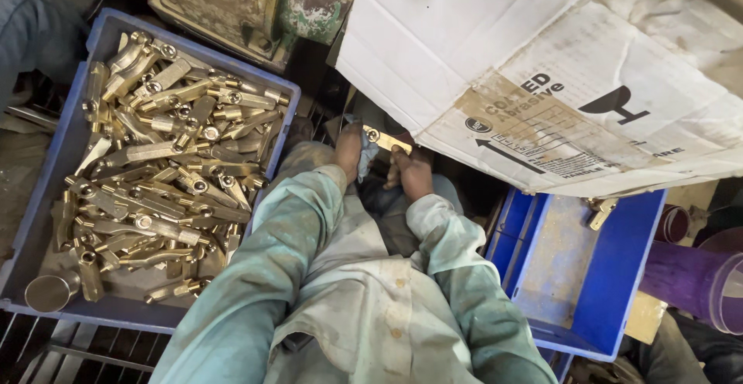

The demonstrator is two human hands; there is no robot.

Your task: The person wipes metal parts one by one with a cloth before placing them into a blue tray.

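Both my hands hold one brass handle piece (382, 138) just under the edge of a white cardboard sheet (542, 74). My left hand (348, 152) grips its round end together with a bit of grey cloth (367, 150). My right hand (410, 171) grips the flat end. My pale green sleeves reach forward from the bottom of the view. A blue crate (35, 221) on my left is heaped with several brass handle pieces (155, 175). On my right a blue crate (611, 276) holds a single brass piece (599, 211).
A worn yellow-green machine base (255, 5) stands ahead, partly behind the cardboard. A metal cylinder (50, 293) lies in the left crate's near corner. Purple plastic containers (696, 276) sit at the far right. A metal grate (62, 349) shows at the bottom left.
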